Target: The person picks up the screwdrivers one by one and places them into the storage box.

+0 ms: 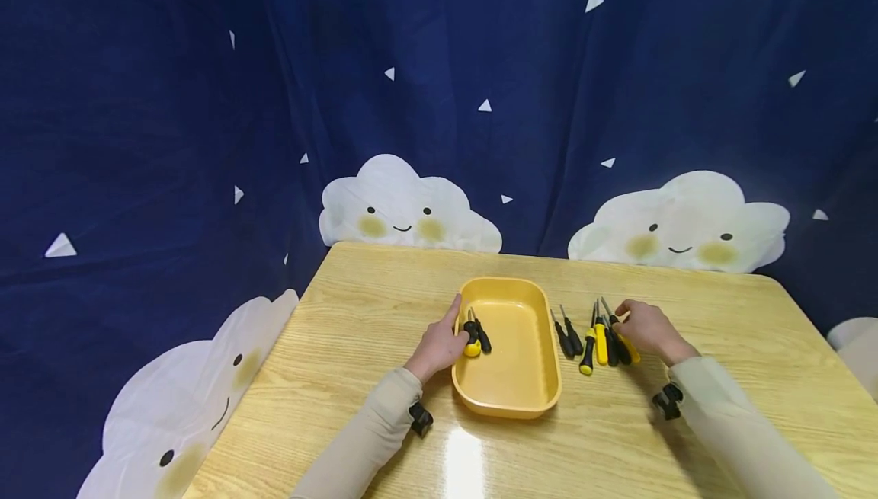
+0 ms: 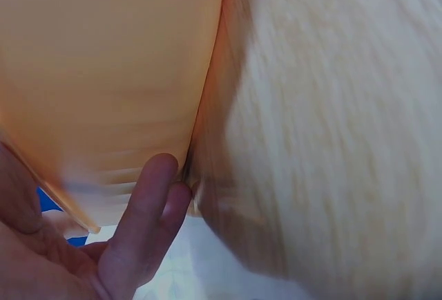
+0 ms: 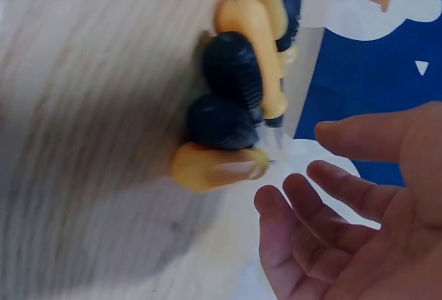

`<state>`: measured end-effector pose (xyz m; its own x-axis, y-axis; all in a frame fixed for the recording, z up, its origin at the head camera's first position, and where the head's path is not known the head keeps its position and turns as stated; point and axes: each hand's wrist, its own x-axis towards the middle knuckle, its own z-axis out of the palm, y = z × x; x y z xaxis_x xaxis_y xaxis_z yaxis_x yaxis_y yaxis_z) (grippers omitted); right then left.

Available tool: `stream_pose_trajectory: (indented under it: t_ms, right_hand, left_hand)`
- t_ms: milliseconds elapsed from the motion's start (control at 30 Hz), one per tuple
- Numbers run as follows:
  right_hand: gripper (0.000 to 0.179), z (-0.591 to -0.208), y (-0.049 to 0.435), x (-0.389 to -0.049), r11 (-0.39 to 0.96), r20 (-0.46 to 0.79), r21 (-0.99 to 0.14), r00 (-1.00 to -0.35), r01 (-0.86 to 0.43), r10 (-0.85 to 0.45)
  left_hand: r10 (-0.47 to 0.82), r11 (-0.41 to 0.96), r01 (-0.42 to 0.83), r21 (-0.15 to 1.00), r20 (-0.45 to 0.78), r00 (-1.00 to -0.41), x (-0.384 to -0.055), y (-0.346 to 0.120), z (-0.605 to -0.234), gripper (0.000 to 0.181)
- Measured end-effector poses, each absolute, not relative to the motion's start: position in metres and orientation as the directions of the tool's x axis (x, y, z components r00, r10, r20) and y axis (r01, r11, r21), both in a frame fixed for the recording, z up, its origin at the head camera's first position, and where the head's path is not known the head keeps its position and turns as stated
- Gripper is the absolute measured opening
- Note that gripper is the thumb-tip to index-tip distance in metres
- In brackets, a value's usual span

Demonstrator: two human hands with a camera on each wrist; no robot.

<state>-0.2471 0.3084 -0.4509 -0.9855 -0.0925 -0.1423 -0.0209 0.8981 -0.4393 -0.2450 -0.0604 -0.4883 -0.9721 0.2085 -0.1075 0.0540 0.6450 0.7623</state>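
My left hand (image 1: pixel 439 345) holds the left rim of a yellow plastic tray (image 1: pixel 507 388), thumb over the edge and fingers along the outer wall. Inside, by that thumb, lie a stubby black-and-yellow screwdriver (image 1: pixel 472 347) and a slim black screwdriver (image 1: pixel 484 339). To the tray's right is a row of screwdrivers, among them a yellow-handled screwdriver (image 1: pixel 600 345) and one with a black-and-yellow handle (image 1: pixel 587 360). At the row's right end hovers my right hand (image 1: pixel 648 327), fingers loosely bent. In the right wrist view a gap shows between its fingertips and the yellow handle (image 3: pixel 207 166) closest by.
Two black-handled screwdrivers (image 1: pixel 565 343) lie right beside the tray's right wall. Everything rests on a light wooden table (image 1: pixel 384 286). Behind it hangs a dark blue curtain (image 1: pixel 439 103) with white clouds and triangles.
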Motion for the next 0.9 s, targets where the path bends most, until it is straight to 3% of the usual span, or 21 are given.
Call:
stream_pose_trajectory:
  t_ms: [433,900]
  right_hand:
    - [0.035,-0.468,0.32,-0.246,0.927,-0.125,-0.366,-0.983,-0.082,-0.136]
    - [0.038,-0.472,0.319,-0.245,0.918,-0.158,-0.39,-0.978,-0.068,-0.139]
  left_hand:
    - [0.207,0.643,0.052,0.764,-0.109,-0.972,-0.244,-0.061,-0.487,0.072]
    - [0.189,0.655,0.045,0.755,-0.105,-0.976,-0.243,-0.06,-0.486,0.072]
